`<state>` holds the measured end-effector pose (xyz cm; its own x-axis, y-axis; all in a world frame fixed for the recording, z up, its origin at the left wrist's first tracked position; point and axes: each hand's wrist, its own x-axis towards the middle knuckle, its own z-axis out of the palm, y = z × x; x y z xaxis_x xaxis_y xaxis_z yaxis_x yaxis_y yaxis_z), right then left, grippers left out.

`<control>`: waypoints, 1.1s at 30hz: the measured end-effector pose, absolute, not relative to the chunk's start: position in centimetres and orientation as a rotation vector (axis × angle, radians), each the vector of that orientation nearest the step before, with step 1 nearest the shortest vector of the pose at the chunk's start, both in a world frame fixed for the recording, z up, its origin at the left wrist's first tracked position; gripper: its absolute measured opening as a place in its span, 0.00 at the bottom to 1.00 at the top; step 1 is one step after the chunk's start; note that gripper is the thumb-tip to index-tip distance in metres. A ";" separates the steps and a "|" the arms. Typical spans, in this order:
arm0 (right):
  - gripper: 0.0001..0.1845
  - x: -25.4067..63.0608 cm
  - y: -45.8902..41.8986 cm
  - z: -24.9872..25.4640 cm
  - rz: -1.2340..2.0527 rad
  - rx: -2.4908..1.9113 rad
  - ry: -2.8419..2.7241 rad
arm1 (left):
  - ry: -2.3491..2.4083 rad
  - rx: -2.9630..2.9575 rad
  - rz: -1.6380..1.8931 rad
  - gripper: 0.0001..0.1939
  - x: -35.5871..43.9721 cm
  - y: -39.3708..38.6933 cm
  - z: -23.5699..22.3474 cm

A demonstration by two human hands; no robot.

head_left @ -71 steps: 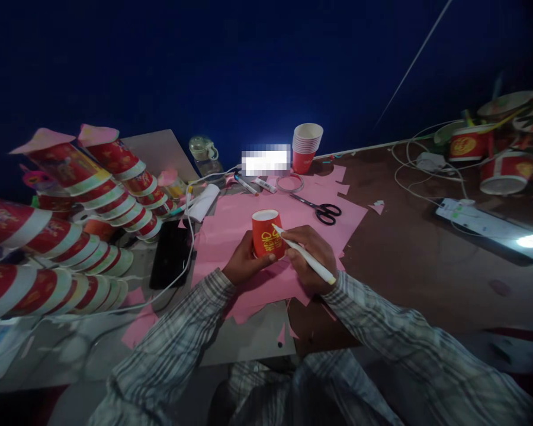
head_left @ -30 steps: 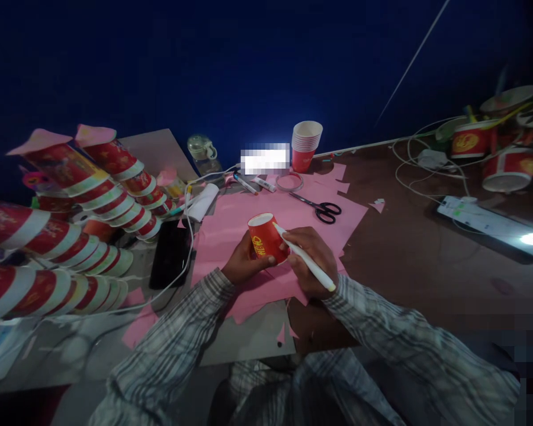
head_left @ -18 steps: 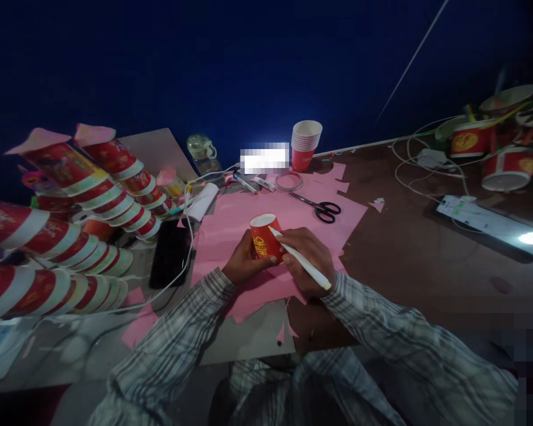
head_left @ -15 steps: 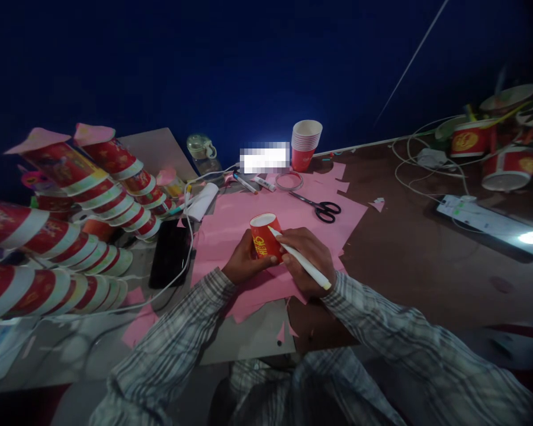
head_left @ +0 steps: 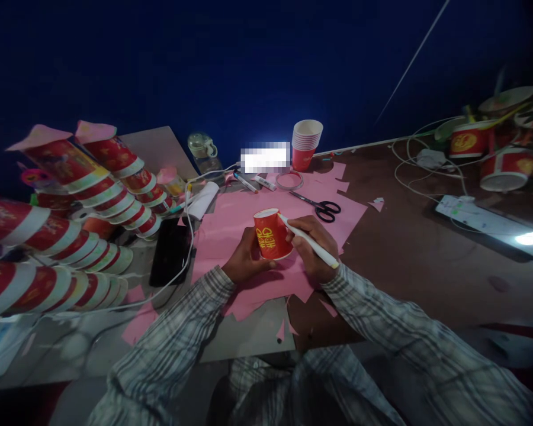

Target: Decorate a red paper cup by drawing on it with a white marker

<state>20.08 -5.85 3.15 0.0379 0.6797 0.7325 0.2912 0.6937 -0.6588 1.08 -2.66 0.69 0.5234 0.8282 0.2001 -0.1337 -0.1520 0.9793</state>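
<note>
A red paper cup (head_left: 270, 238) with yellow symbols and a white inside is near the middle of the head view, over sheets of pink paper (head_left: 231, 225). My left hand (head_left: 246, 259) holds it from the left side and below, the thumb along its base. Between the fingers of my right hand (head_left: 313, 242) is a white marker (head_left: 308, 241), pointing up and left. Its yellowish tip is at the cup's upper right edge; whether it touches I cannot tell. Black scissors (head_left: 322, 208) lie on the pink paper behind my right hand.
Tall stacks of red and white cups (head_left: 98, 192) lean at the left, beside a black phone (head_left: 169, 251) crossed by a white cable. Farther back are a cup stack (head_left: 306, 145), a tape roll (head_left: 289, 180) and markers (head_left: 246, 183). A power strip (head_left: 484, 225) lies at the right.
The cup has been turned in my left hand, so both yellow symbols face me again, and it stands slightly higher. My right hand with the marker has moved a little up and right.
</note>
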 end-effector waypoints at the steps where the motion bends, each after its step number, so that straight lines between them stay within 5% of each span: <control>1: 0.12 20.1 -5.8 3.1 0.364 -0.834 -1.543 | 0.635 1.488 0.938 0.41 1.1 -2.7 0.7; 33: 0.16 19.1 -6.1 2.5 0.301 -0.696 -1.619 | 0.891 1.463 0.958 0.38 0.6 -2.6 -0.2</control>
